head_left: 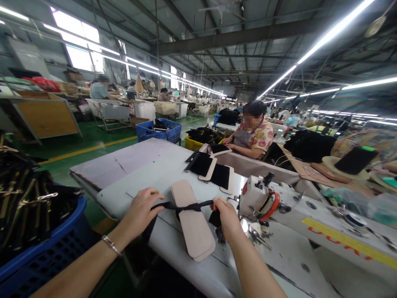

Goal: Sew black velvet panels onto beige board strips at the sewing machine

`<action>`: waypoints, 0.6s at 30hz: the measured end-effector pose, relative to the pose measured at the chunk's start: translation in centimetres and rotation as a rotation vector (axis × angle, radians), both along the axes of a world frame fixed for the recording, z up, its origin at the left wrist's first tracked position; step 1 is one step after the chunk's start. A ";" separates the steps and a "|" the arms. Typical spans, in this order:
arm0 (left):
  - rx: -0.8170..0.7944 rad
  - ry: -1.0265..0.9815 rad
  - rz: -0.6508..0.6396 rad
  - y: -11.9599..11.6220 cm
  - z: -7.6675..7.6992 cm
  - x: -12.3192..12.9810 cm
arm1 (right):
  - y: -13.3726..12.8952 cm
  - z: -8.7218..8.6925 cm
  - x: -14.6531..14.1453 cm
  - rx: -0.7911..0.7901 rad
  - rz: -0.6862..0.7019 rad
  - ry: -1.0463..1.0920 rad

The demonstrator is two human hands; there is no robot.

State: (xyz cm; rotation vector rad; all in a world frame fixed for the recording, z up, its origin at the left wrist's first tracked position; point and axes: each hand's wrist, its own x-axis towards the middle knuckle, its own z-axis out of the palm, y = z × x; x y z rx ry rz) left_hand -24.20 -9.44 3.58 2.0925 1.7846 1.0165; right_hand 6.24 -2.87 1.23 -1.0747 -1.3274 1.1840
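Note:
A black fabric strap (186, 205) stretches between my two hands, crossing over a stack of beige rounded panels (198, 238) on the pale table. Its left end is between the thumb and fingers of my left hand (144, 209), which wears a bracelet at the wrist. My right hand (226, 216) pinches the other end, close to the sewing machine's head (256, 198). A small piece of black fabric (214, 219) shows beside my right fingers. Farther back on the table lie black-and-beige panels (203, 164).
At the left stands a blue basket (66, 234) heaped with black pieces with gold zippers. Beyond the table (145, 155) are a blue crate (159, 131) and a yellow crate (192, 143). A co-worker (252, 130) sits across, hands on a panel. The machine arm (310, 215) fills the right side.

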 end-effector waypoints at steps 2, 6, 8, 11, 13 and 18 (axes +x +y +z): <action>0.000 -0.051 0.096 -0.7 0.5 1.1 | 0.0 1.0 -0.5 -0.027 0.022 0.131; -0.495 -0.451 0.027 -0.4 -0.9 4.2 | 0.1 3.1 -2.3 -0.094 0.156 0.335; -0.389 -0.576 0.092 0.5 -1.9 5.6 | 0.2 3.4 -3.5 -0.121 0.195 0.388; -0.123 -0.638 0.177 1.4 -2.0 7.4 | 0.4 3.3 -5.2 -0.161 0.197 0.421; -0.034 -0.739 0.125 1.5 -1.3 8.5 | 0.5 3.1 -6.0 -0.173 0.187 0.420; -0.146 -0.931 -0.133 2.4 0.1 9.8 | 1.4 2.3 -5.8 -0.146 0.168 0.363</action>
